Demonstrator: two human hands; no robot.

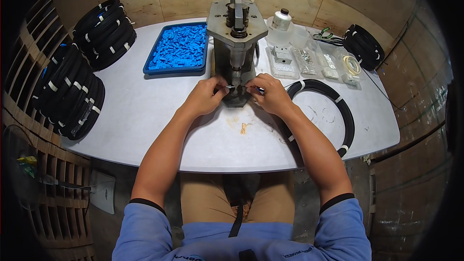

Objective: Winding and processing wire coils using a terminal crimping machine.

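Note:
A grey metal hand press (236,29) stands at the middle of the white table (145,111). Both my hands meet at its base. My left hand (207,95) pinches a small part at the press's foot, and my right hand (271,94) pinches the end of a black cable there. That cable runs into a black coil (333,111) with white ties lying to the right of my right arm. The small part between my fingertips is mostly hidden.
A blue tray (178,48) of small blue pieces sits left of the press. Stacks of black cable coils (104,31) and more coils (72,92) line the left edge, another coil (363,46) at far right. Clear boxes of small parts (309,60) and a white bottle (280,21) stand right of the press.

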